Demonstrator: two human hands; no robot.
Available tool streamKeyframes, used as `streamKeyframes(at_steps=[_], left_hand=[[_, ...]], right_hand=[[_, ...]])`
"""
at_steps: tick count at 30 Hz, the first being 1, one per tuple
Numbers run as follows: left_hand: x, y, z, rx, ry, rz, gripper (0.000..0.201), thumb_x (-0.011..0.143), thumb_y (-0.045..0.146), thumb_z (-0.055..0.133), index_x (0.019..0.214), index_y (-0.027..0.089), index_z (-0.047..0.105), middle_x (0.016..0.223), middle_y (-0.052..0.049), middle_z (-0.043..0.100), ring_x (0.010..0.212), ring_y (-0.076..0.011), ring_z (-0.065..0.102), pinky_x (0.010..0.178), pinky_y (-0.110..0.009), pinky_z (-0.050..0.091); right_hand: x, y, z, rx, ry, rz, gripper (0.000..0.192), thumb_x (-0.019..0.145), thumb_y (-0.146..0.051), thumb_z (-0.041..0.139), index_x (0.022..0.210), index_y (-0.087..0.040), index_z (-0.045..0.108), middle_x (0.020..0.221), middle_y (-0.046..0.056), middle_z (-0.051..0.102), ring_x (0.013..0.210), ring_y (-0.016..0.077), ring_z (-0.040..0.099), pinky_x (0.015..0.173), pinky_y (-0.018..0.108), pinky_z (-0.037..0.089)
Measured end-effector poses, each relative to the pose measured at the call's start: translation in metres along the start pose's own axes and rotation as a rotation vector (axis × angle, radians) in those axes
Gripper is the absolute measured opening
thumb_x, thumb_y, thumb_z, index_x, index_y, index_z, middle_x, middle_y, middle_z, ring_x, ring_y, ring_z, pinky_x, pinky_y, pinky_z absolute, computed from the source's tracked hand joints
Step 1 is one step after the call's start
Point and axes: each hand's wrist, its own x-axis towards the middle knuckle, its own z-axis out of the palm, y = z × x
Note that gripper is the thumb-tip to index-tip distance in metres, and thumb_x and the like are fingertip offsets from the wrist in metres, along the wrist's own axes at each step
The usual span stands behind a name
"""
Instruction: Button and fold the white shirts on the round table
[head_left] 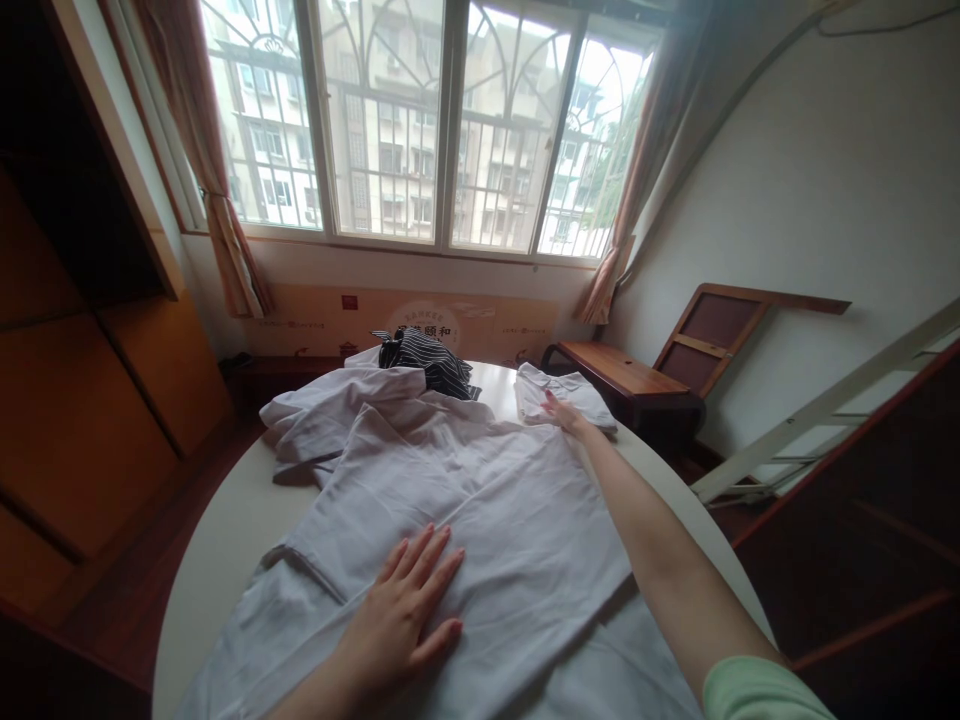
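A large white garment (465, 470), shirt-like but of a cut I cannot fully make out, lies spread and lightly creased over the round white table (202, 550). My left hand (412, 600) rests flat on its near middle, fingers stretched and thumb apart. Reaching toward the far right, my right hand (566, 412) has its fingers extended at the edge of a folded white garment (592, 395). Whether it presses on that bundle or on the spread cloth's corner, I cannot tell. Bunched white cloth (337, 400) and a black-and-white striped cloth (431, 362) lie at the back left.
Beyond the table stand a long printed carton (300, 325) and a low wooden bench (622, 368). A wooden panel (697, 335) leans by the right wall, near a pale ladder (810, 420). Orange-brown cabinets (90, 430) line the left. Barred windows (382, 150) face me.
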Motion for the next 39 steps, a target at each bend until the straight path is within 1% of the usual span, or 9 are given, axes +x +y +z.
streamKeyframes(at_steps=[6,10,13,17,22,27,31,35,39], left_hand=[[-0.001,0.002,0.0,-0.028,0.029,0.002,0.056,0.085,0.046,0.038,0.137,0.03,0.025,0.146,-0.003,0.023,0.133,-0.0253,0.02,0.106,-0.046,0.024],[0.0,0.005,-0.007,-0.066,0.121,-0.029,0.049,0.085,0.039,0.042,0.13,0.023,0.04,0.141,-0.007,0.034,0.13,-0.0244,0.027,0.105,-0.045,0.028],[-0.005,-0.006,-0.017,-0.057,0.28,-0.16,0.041,0.085,0.033,0.04,0.124,0.019,0.045,0.135,-0.01,0.041,0.126,-0.022,0.034,0.103,-0.042,0.03],[-0.039,-0.045,-0.034,-0.003,0.405,-0.457,0.048,0.081,0.038,0.042,0.12,0.011,0.045,0.128,-0.015,0.046,0.121,-0.0254,0.039,0.102,-0.042,0.031],[-0.105,-0.08,-0.051,-0.023,0.311,-0.801,0.067,0.07,0.058,0.046,0.118,0.011,0.045,0.112,-0.015,0.055,0.106,-0.0288,0.051,0.091,-0.041,0.039],[-0.14,-0.055,-0.068,-0.126,0.052,-0.937,0.07,0.065,0.067,0.045,0.112,0.015,0.048,0.087,-0.008,0.062,0.084,-0.0268,0.06,0.071,-0.034,0.045],[-0.141,-0.031,-0.076,-0.186,-0.049,-0.922,0.056,0.06,0.064,0.053,0.091,0.018,0.057,0.082,-0.007,0.065,0.082,-0.0291,0.061,0.066,-0.03,0.043],[-0.134,-0.023,-0.076,-0.351,-0.027,-0.816,0.041,0.062,0.058,0.053,0.068,0.017,0.058,0.068,-0.003,0.065,0.073,-0.0254,0.061,0.06,-0.025,0.043],[-0.128,-0.022,-0.078,-0.531,0.035,-0.722,0.042,0.066,0.054,0.053,0.078,0.014,0.061,0.077,-0.003,0.068,0.077,-0.0239,0.061,0.062,-0.024,0.046]], right_hand=[[-0.039,0.006,-0.008,-0.011,0.171,0.072,0.034,0.078,-0.044,0.049,0.094,-0.016,0.061,0.097,0.01,0.064,0.088,0.0222,0.058,0.076,0.031,0.042],[-0.072,0.012,0.0,-0.002,0.127,0.155,0.04,0.064,-0.049,0.062,0.08,-0.013,0.06,0.08,0.01,0.064,0.073,0.0217,0.058,0.063,0.029,0.043],[-0.083,0.014,0.001,0.084,0.082,0.112,0.028,0.065,-0.042,0.062,0.071,-0.015,0.058,0.07,0.005,0.062,0.064,0.0171,0.056,0.054,0.024,0.041],[-0.085,0.011,-0.008,0.166,0.119,0.089,0.021,0.066,-0.037,0.059,0.065,-0.017,0.053,0.058,0.0,0.055,0.053,0.0132,0.05,0.045,0.022,0.038],[-0.092,0.008,-0.019,0.243,0.033,0.081,0.02,0.067,-0.033,0.06,0.06,-0.016,0.05,0.05,-0.001,0.051,0.046,0.0105,0.047,0.042,0.021,0.038],[-0.103,0.011,-0.014,0.355,-0.055,0.103,0.017,0.067,-0.031,0.061,0.069,-0.014,0.056,0.06,0.003,0.059,0.052,0.0127,0.054,0.047,0.021,0.041],[-0.105,0.005,-0.008,0.265,0.01,0.037,0.018,0.07,-0.03,0.056,0.077,-0.014,0.06,0.074,0.005,0.065,0.067,0.0178,0.059,0.058,0.024,0.043],[-0.111,-0.013,-0.017,0.098,0.138,-0.055,0.017,0.074,-0.027,0.05,0.081,-0.015,0.061,0.083,0.008,0.067,0.078,0.0218,0.059,0.066,0.027,0.041],[-0.127,-0.028,-0.045,0.052,0.273,-0.12,0.018,0.078,-0.028,0.046,0.084,-0.017,0.059,0.084,0.009,0.067,0.078,0.0226,0.059,0.066,0.027,0.04]])
